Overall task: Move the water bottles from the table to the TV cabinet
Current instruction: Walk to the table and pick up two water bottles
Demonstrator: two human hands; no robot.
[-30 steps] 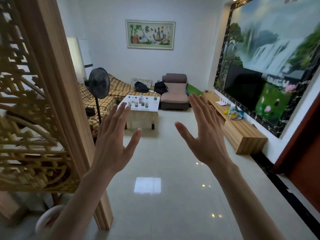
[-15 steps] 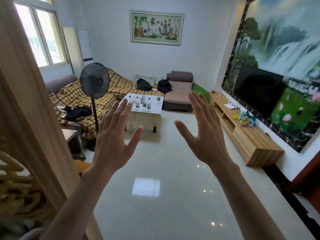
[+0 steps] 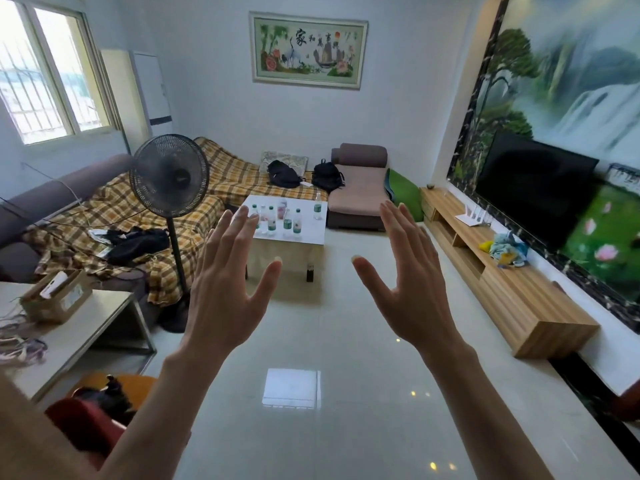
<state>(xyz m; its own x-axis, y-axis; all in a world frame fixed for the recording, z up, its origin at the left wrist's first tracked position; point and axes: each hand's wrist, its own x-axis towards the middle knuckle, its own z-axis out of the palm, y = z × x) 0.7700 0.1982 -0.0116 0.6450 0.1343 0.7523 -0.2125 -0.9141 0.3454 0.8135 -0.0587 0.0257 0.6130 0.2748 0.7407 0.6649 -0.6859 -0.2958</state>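
Observation:
Several clear water bottles point(image 3: 287, 220) with green labels stand upright on a white-topped coffee table point(image 3: 311, 233) at the far middle of the room. One more bottle point(image 3: 317, 206) stands apart near the table's back right edge. The long wooden TV cabinet point(image 3: 512, 289) runs along the right wall under a black TV point(image 3: 533, 192). My left hand point(image 3: 228, 292) and my right hand point(image 3: 412, 285) are raised in front of me, fingers spread, backs toward me, holding nothing, well short of the table.
A standing fan point(image 3: 169, 178) is left of the table, in front of a plaid-covered sofa point(image 3: 114, 216). A side table point(image 3: 86, 323) with a cardboard box is near left. Cloth items point(image 3: 507, 249) and a white router point(image 3: 474, 216) lie on the cabinet. Glossy tiled floor point(image 3: 311, 393) stretches ahead.
The view has advanced past the wooden lattice screen, which has left the frame; the window, sofa and side table have come into sight. Both hands stay raised and spread.

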